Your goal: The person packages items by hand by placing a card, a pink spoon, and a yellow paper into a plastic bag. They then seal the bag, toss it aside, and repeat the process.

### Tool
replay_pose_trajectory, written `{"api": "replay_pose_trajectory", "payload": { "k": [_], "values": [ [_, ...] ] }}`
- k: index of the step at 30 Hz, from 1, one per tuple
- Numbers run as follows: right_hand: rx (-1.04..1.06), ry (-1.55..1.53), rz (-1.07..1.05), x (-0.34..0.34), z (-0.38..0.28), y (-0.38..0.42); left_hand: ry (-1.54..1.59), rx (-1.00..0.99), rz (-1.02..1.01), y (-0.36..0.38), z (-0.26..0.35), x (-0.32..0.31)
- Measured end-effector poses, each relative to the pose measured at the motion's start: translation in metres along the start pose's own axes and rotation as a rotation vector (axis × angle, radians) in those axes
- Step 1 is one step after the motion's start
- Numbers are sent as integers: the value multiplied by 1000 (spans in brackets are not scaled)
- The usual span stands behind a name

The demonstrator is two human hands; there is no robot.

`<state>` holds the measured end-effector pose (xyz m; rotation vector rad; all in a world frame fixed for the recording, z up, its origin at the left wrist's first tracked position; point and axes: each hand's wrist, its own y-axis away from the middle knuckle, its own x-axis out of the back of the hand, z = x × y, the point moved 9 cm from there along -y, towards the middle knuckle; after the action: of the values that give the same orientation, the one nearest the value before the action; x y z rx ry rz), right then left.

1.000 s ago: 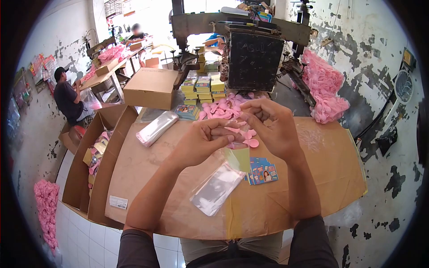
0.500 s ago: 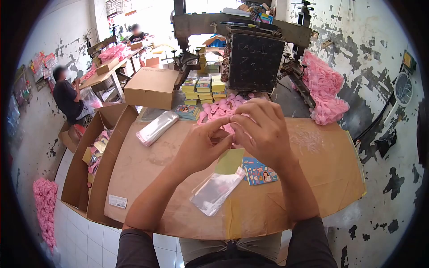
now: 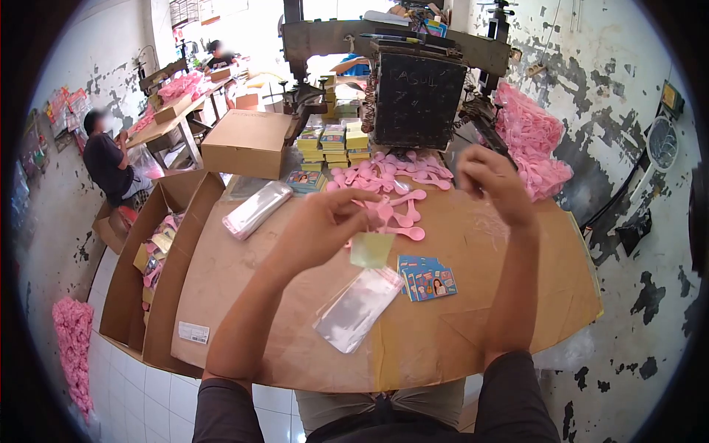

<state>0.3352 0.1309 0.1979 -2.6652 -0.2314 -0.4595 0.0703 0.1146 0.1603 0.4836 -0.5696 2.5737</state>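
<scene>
Whereas both hands met over the pink spoons [image 3: 395,193] a second ago, the right hand [image 3: 493,177] has now lifted away, fingers loosely apart and empty; the left hand [image 3: 325,225] pinches a filled clear sleeve [image 3: 371,247] above the bench [image 3: 517,295], suggesting the insertion is complete.

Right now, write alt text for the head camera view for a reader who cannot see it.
The person's left hand pinches a small clear packet with a yellow card above a cardboard-covered table, while the right hand is raised apart, near a pile of pink plastic spoons. Clear bags and printed cards lie below the hands.
</scene>
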Motion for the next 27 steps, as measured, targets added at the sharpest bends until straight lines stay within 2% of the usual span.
{"api": "replay_pose_trajectory", "payload": {
  "k": [1,4,5,6,8,9,10,13,15,17,19,22,27],
  "values": [
    [-97,-126,-146,17,11,10,42,2,4,-3,-3,6],
    [-257,-196,-110,90,98,20,157,0,28,-3,-1,17],
    [-296,-108,-21,115,131,25,191,-13,30,-2,1,18],
    [-307,58,81,135,149,30,227,-24,33,-2,2,20],
    [-161,682,245,156,140,40,207,-43,52,-3,0,21],
    [-76,884,312,158,120,42,198,-52,59,-4,0,20],
    [-9,929,350,150,95,42,210,-45,72,-6,-1,20],
    [65,667,335,99,26,27,215,-36,113,-7,-3,17],
    [-25,327,79,37,6,13,171,-63,153,-6,-1,16],
    [100,116,-264,-40,-30,14,236,-82,173,-4,6,12],
    [133,-93,-335,-90,-44,17,263,-98,172,-2,9,10],
    [58,-150,-313,-113,-36,15,294,-103,154,0,8,10],
    [89,-228,-209,-95,-36,8,407,-67,90,-4,5,9]
  ]
}}
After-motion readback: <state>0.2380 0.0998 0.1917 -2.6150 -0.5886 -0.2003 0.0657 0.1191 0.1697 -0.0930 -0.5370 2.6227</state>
